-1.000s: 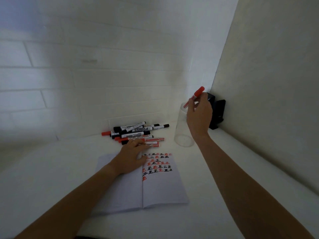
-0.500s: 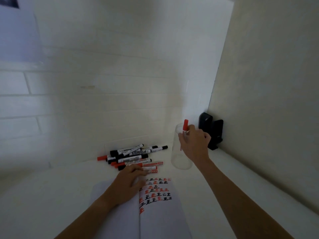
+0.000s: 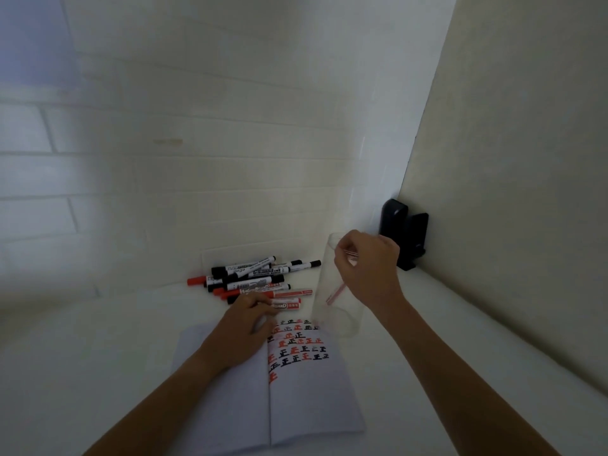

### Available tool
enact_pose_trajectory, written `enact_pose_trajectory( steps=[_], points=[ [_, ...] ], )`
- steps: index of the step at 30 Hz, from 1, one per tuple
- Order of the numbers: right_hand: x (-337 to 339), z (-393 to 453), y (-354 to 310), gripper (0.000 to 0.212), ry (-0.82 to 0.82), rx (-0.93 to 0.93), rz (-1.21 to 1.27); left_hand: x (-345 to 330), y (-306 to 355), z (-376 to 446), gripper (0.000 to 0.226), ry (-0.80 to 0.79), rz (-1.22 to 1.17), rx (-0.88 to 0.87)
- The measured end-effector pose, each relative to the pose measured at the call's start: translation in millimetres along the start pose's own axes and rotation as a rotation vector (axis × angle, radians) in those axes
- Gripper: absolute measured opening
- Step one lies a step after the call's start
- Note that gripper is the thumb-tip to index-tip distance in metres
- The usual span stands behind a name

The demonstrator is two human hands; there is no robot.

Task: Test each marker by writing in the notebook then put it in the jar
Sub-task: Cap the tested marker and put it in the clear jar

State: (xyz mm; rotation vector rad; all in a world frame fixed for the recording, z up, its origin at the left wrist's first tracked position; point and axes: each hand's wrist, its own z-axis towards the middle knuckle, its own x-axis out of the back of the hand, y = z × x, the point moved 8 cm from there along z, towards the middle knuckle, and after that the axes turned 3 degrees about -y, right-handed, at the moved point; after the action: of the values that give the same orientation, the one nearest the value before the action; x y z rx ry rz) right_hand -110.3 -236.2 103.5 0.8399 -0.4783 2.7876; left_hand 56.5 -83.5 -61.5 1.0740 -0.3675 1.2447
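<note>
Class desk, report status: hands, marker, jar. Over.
Right hand over the jar mouth, red marker inside. Left hand on the notebook, at the marker pile. Nothing blocking.

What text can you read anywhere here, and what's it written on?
"正": repeated in red and black rows on the notebook page.
"WHITEBOARD": partly legible on a red marker in the pile.
"...ARD": on another red marker, the rest hidden by the left hand.
Black markers' labels: too small to read.

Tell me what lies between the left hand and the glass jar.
In the head view, two red markers lie there, running from under the left hand toward the jar, with the notebook's marked top corner just below them.
</note>
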Motion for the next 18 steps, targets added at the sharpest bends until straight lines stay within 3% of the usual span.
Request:
enact_pose_trajectory(
  steps=[1, 2, 6, 9, 12, 15, 18],
  points=[
    [2, -6, -5, 0.006, 0.031, 0.022, -0.014, 1, 0, 0, 0.046, 0.006, -0.002, 0.001],
    [2, -13, -5, 0.017, 0.055, 0.006, -0.016, 1, 0, 0, 0.046, 0.012, -0.002, 0.000],
    [-13, -47, 7, 0.092, 0.062, -0.193, 0.183, 2, 1, -1, 0.044, 0.033, 0.008, -0.008],
    [-35, -85, 20, 0.126, 0.020, -0.449, 0.402, 6, 2, -1, 0.042, 0.077, 0.019, 0.002],
    [-65, -117, 34, 0.137, -0.101, -0.659, 0.560, 15, 0, -3, 0.036, 0.160, 0.047, 0.038],
    [-79, -125, 46, 0.131, -0.192, -0.708, 0.574, 24, -8, -4, 0.017, 0.217, 0.093, 0.112],
    [-72, -125, 58, 0.130, -0.147, -0.720, 0.460, 28, -12, -6, 0.024, 0.216, 0.171, 0.159]
  ],
)
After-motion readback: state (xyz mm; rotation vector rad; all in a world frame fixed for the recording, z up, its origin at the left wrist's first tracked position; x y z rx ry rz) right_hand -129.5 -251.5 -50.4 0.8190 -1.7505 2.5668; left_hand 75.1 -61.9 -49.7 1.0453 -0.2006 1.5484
